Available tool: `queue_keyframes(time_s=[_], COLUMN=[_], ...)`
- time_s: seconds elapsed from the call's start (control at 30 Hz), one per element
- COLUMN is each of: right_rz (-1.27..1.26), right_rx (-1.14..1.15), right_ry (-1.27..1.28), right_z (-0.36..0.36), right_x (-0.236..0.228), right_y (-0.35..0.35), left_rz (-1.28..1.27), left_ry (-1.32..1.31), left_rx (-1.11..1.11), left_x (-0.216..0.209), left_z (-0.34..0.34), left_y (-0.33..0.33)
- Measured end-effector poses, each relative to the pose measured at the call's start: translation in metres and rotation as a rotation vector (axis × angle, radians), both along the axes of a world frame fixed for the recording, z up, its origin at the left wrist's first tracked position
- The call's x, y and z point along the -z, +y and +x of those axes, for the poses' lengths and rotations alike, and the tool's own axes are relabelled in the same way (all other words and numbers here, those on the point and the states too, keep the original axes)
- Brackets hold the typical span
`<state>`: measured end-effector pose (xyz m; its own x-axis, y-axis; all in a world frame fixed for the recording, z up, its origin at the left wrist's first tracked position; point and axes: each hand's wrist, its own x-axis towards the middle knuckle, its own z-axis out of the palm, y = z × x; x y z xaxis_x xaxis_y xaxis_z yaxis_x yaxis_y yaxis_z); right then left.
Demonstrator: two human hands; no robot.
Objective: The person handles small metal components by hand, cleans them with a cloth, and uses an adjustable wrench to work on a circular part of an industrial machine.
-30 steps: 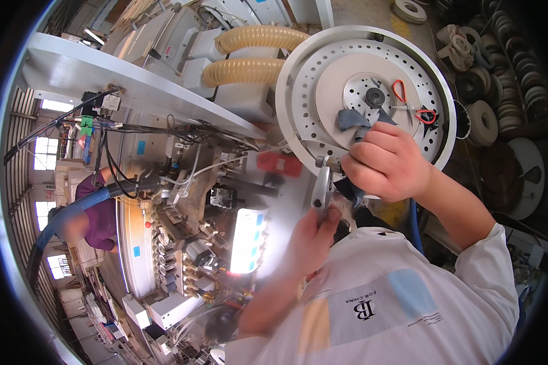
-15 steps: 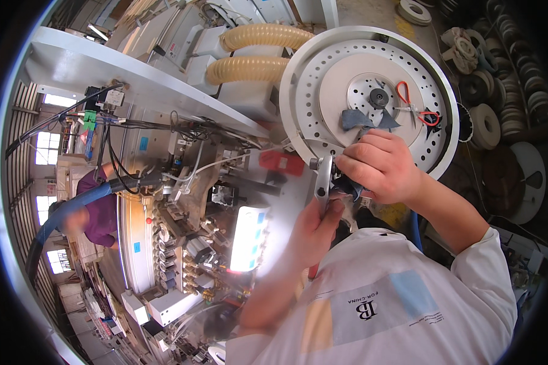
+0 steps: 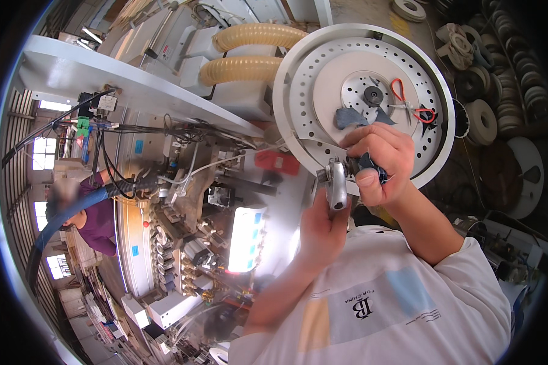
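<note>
Metal roller (image 3: 337,185) gripped by left hand (image 3: 323,228); right hand (image 3: 377,161) pinches dark thread (image 3: 371,163); red scissors (image 3: 408,103) on white disc (image 3: 298,91).

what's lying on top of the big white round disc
On the white disc lie red-handled scissors and a dark blue scrap beside the black hub. The right hand covers the lower part.

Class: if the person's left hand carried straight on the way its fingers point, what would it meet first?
The left hand points up at the metal fitting it already touches; beyond that, probably the white perforated disc's rim, though depth is unclear.
</note>
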<state>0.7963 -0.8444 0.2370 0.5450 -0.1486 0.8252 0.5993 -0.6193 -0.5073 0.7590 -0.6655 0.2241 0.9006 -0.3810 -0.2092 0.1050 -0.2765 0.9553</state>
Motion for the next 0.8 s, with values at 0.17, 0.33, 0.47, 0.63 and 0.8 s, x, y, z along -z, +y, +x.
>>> queue_keyframes(time_s=[0.17,0.33,0.47,0.63,0.8], right_rz=[0.042,0.172,0.356,0.443,0.520], right_rx=[0.102,0.098,0.037,-0.023,-0.084], right_ry=[0.109,0.202,0.315,0.428,0.569], right_z=[-0.004,-0.005,-0.009,-0.012,-0.017], right_x=[0.002,0.004,0.006,0.004,-0.001], right_y=[0.007,0.019,0.024,0.022,0.018], left_rz=[-0.011,0.107,0.097,0.183,0.255], left_ry=[0.008,-0.190,-0.223,-0.493,-0.610], left_rx=[-0.042,-0.075,-0.119,-0.089,0.033], left_x=[0.017,0.033,0.046,0.067,0.081], left_z=[0.002,0.009,0.014,0.024,0.034], left_y=[-0.007,-0.009,-0.008,-0.003,0.012])
